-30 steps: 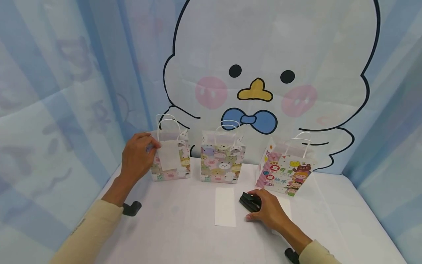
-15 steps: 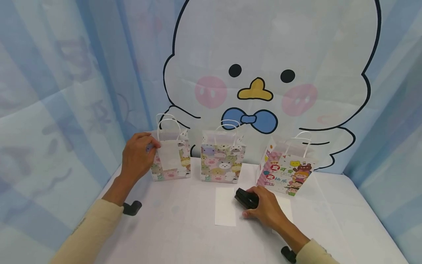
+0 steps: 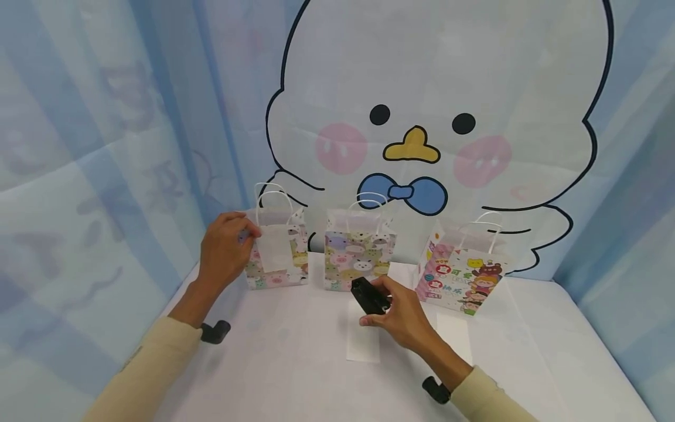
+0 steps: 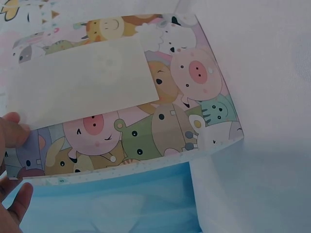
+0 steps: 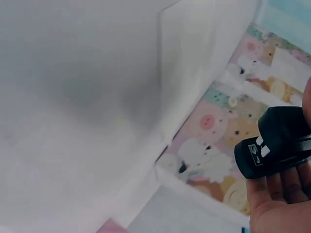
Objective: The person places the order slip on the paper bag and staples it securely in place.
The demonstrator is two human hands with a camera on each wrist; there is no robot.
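Observation:
At the left stands a small paper gift bag (image 3: 299, 258) printed with cartoon animals. My left hand (image 3: 224, 249) pinches a white paper slip (image 3: 275, 247) against its front at the upper left edge. In the left wrist view the thumb lies on the slip's corner, with fingers at the bag's side edge. My right hand (image 3: 403, 313) grips a small black stapler (image 3: 369, 296) between thumb and fingers, above another white slip (image 3: 362, 346) and in front of the middle bag. The nose of the stapler (image 5: 282, 141) points away from the palm in the right wrist view.
A matching animal-print bag (image 3: 358, 252) stands in the middle. At the right is a tilted bag (image 3: 464, 275) with colourful lettering. A further white slip (image 3: 456, 337) lies on the white table (image 3: 285, 363), partly behind the right forearm. A cartoon-print curtain (image 3: 411, 70) hangs behind.
My right hand has carried the stapler left and up, from beside the middle slip to over its far end. The left hand keeps its hold on the slip and bag.

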